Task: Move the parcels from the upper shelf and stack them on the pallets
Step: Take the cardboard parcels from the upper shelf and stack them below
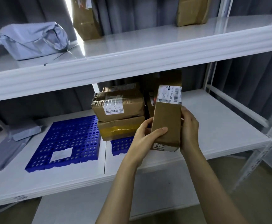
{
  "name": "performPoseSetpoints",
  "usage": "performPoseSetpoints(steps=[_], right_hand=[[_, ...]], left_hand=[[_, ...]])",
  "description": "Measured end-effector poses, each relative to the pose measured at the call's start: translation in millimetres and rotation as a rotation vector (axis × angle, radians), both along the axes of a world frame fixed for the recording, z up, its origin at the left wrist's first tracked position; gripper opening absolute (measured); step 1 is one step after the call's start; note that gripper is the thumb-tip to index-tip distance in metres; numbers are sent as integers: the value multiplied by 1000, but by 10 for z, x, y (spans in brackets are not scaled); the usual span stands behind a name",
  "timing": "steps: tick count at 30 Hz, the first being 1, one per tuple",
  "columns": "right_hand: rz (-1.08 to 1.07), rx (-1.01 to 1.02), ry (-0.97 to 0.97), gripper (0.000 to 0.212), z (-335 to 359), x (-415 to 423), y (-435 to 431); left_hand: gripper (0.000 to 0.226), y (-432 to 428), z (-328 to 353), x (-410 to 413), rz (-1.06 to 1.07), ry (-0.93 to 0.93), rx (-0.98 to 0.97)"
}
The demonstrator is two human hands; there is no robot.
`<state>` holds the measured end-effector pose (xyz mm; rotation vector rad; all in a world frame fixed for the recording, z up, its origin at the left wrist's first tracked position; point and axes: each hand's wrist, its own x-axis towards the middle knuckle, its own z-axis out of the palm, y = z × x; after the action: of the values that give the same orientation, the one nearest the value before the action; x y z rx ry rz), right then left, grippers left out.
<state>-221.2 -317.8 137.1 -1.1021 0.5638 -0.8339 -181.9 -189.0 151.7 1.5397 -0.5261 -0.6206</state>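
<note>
Beyond both forearms (127,180), a narrow brown parcel (166,123) is being gripped upright between the hands: the left hand (145,135) is being curled round its near corner, thumb across the front face, and the right hand (189,128) round its right side. It is being held in front of the right blue pallet (121,146), beside two stacked cartons (118,110). Placement seems to be in hand; a lowering onto that pallet or the left pallet (67,139) is being called for next. Farther up, a grey bag (33,40) and brown parcels (86,18) are being stored on the upper shelf (132,50)
</note>
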Motion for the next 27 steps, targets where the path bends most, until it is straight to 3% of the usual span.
performPoseSetpoints(steps=[4,9,13,18,23,27], right_hand=[[-128,-226,111,26,-38,234,-296],[-171,-667,338,47,-163,595,-667],[-73,-802,536,66,-252,841,-783],[-89,-956,599,80,-259,1007,-746],[-87,-980,617,71,-295,1137,-736],[-103,-948,514,65,-310,1107,-796]], left_hand=[[58,-171,11,152,141,35,-63],[55,-209,33,356,262,67,-87],[48,-209,78,443,286,52,-83],[40,-197,109,532,316,54,-95],[39,-243,111,557,330,52,-76],[40,-306,110,559,317,59,-99]])
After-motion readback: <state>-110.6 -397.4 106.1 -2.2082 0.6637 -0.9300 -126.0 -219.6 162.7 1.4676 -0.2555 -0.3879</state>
